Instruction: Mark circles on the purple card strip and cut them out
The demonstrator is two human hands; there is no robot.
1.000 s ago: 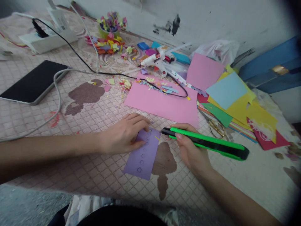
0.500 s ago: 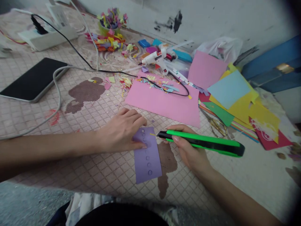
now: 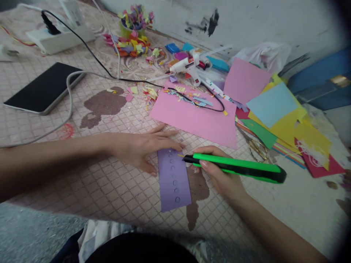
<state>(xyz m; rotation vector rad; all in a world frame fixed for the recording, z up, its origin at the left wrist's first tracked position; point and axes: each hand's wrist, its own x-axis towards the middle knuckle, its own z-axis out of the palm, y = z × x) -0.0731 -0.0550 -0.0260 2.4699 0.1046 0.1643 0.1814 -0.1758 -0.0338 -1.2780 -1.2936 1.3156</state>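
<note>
A purple paper strip (image 3: 168,186) with a row of small drawn circles lies on the patterned tablecloth in front of me. My left hand (image 3: 142,148) rests at its top left with fingers spread, the fingertips over the strip's upper edge and the thumb by its left side. My right hand (image 3: 216,168) is closed round a green and black utility knife (image 3: 241,168). The knife's tip points left, close to the strip's upper right edge. By that tip sits a thin yellow sliver (image 3: 180,155); I cannot tell whether it touches the blade.
Beyond my hands lies a pink sheet (image 3: 194,120) with paper scraps and a glue gun (image 3: 189,65) behind it. Gold-handled scissors (image 3: 257,149) and stacked coloured paper (image 3: 285,124) are at right. At left are a tablet (image 3: 44,87), cables and a power strip (image 3: 63,38).
My left hand has spread its fingers, and its thumb has moved left off the purple strip's circles. The knife stays in my right hand near the strip. The whole view has shifted slightly.
</note>
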